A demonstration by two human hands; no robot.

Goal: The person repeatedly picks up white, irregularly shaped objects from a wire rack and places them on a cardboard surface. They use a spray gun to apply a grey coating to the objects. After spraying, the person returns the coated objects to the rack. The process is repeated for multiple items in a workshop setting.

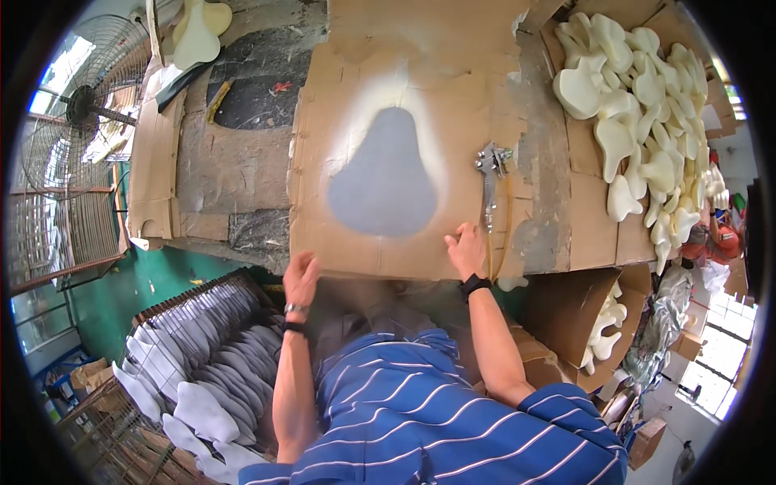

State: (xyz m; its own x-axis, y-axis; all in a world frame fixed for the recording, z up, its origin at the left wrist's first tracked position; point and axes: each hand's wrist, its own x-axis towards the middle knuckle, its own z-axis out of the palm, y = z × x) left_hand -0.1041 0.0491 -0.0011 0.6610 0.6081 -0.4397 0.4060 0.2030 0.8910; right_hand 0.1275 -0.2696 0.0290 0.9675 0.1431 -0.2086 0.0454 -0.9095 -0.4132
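A grey, pear-shaped flat piece (383, 179) lies on a cardboard sheet (323, 250) in the middle of the table, its narrow end pointing away from me. A whitish sprayed haze rings it. My left hand (301, 279) is at the table's front edge, left of the piece, its fingers loosely bent and nothing visible in them. Near the front right of the cardboard is my right hand (466, 252), fingers apart and empty. Just beyond it lies a metal spray gun (491, 166) with a yellowish hose (509, 214) running toward me. Neither hand touches the grey piece.
Cream saddle-shaped foam pads (647, 105) are heaped at the right, with more in a cardboard box (566, 315) below. Several grey pads (206, 412) fill a wire rack at lower left. A large fan (81, 105) stands at far left. A yellow-handled tool (218, 101) lies back left.
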